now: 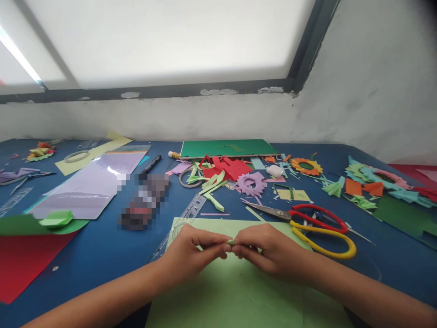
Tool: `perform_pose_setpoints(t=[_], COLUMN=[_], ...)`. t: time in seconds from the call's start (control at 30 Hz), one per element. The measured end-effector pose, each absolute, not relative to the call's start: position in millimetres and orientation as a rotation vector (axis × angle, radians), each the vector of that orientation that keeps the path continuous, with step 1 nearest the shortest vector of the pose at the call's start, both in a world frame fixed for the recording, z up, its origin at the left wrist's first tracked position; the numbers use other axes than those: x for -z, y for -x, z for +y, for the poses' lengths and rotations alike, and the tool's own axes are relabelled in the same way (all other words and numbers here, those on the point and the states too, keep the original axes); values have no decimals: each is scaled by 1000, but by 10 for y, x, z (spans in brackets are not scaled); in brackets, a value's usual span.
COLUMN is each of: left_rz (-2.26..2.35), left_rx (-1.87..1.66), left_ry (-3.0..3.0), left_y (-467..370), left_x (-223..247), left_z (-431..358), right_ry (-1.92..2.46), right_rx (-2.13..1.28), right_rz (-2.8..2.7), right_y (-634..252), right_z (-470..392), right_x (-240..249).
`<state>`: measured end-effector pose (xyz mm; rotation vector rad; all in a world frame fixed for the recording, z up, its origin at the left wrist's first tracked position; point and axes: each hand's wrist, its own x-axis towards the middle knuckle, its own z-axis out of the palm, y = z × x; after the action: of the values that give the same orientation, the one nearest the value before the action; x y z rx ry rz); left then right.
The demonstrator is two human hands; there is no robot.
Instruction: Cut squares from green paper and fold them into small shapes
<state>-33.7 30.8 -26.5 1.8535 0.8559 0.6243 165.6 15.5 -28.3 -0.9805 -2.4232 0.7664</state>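
Observation:
Over a large light green sheet of paper (246,296), my left hand (196,248) and my right hand (269,248) meet, thumbs and forefingers closed. Between their fingertips they pinch a small piece of light green paper (231,242), most of it hidden by the fingers. A clear ruler (193,207) lies slantwise beyond my left hand, partly on the sheet. To the right, scissors (321,232) with one red and one yellow handle lie just past my right hand, their blades pointing left.
Paper scraps, a purple paper ring (251,183), an orange ring (306,166) and a tape roll (191,177) lie beyond the hands. A green board (228,148) rests against the wall. At left are a packet of lilac paper (85,187), a black marker (150,166) and red paper (30,264).

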Motion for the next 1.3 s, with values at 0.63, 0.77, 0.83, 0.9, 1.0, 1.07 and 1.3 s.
perform_pose_setpoints(t=[0.63,0.77,0.83,0.9,1.0,1.07,1.3], left_rz=[390,422,412,422,427,436,410], left_rx=[-273,-44,-3,18,42,36,-175], left_ry=[-2768,-2700,-2711,-2765,-2891,-2970,-3190], left_y=[90,-81,-131,-164,-190,-189,-88], left_x=[291,197,154,126,116,130,261], left_z=[257,284,287,258,173,119,17], right_ry=[1625,1626,1614,1588,1495,1444,1521], right_rx=[-758,-703,-733,-771,-845,-937,-1111], right_rz=[-1989,-2178,-2261,-2333,-2450,-2506,-2582], right_y=[-2064,-2036,-2026,-2032,-2083,-2133,-2148], right_z=[594,526,496,468,419,381,237], right_x=[242,161,139,132,120,92,25])
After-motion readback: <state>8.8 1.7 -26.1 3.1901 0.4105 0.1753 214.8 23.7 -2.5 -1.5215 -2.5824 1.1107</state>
